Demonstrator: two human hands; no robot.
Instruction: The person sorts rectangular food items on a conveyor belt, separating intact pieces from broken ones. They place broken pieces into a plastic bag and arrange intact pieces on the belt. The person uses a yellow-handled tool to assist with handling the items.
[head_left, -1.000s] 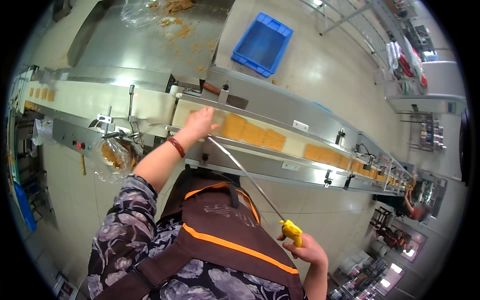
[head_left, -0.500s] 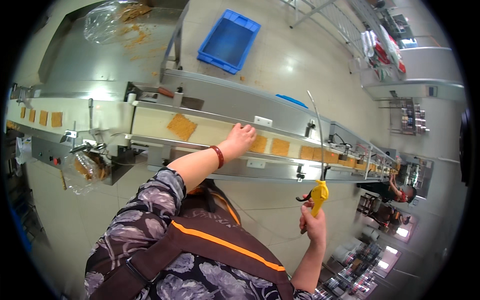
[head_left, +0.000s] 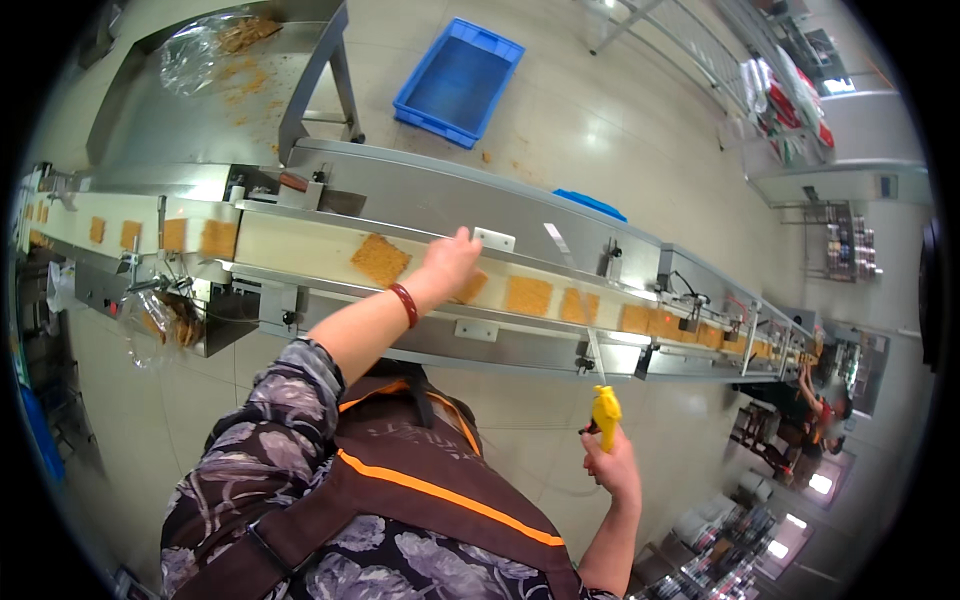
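Nearest the wearer, the right hand (head_left: 612, 463) was closed firmly round the handle of a yellow air gun (head_left: 606, 412). Its thin tube (head_left: 593, 345) slanted across the conveyor belt (head_left: 300, 237), the tip standing further left than half a second earlier.

The left hand (head_left: 448, 266) was over the belt, fingers partly curled. It had shifted left, its fingertips now toward the far rail. Whether it gripped anything could not be told; a partly covered square (head_left: 470, 288) showed just beside or beneath it.

The golden squares lay on the belt to both sides of this hand: one turned askew (head_left: 380, 260) to its left, two others, (head_left: 528, 296) and (head_left: 580, 305), to its right, apart from one another. Further right the row was closer packed.

On the left belt section (head_left: 112, 233), the squares had advanced, the leading one (head_left: 218, 239) now at the joint. In the inspector's judgement, this brought fresh pieces within the left hand's reach.

Beyond the belt, a blue crate (head_left: 432, 128) stood on the floor; a co-worker (head_left: 825, 410) was at the far right end.
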